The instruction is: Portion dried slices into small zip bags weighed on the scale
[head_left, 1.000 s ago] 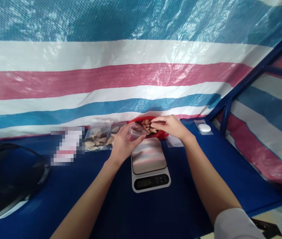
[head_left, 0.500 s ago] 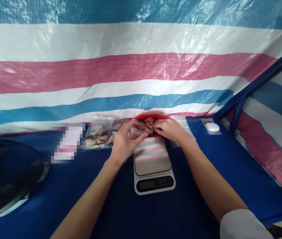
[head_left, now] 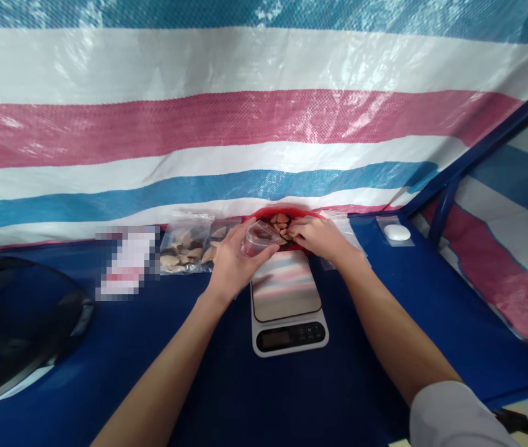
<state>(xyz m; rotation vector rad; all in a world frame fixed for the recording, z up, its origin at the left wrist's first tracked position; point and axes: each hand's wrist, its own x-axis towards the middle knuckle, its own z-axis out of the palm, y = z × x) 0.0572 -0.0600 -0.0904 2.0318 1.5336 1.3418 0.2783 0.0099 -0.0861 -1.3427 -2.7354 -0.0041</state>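
My left hand (head_left: 233, 261) is wrapped round a small clear plastic cup (head_left: 260, 236), tilted over the near left rim of a red bowl (head_left: 304, 212). Brown stone-like pieces (head_left: 282, 223) lie in that bowl. At its right side, the fingers of my right hand (head_left: 317, 236) are bent down among the pieces; whether they pinch one is hidden. In front of the bowl stands a white kitchen scale (head_left: 287, 292) with a shiny plate and a dark display, nothing on its visible part.
Left of the bowl are clear bags (head_left: 182, 251) of similar pieces and a blurred-out white packet (head_left: 127, 264). A flat clear bag (head_left: 343, 233) lies behind my right wrist. Further right, a white oval object (head_left: 397, 233) rests on a small bag. A black round object (head_left: 22, 329) fills the left edge.
The view has tipped slightly, so the scene sits a little higher. The cup in my left hand seems a little more upright. My right hand stays at the bowl.
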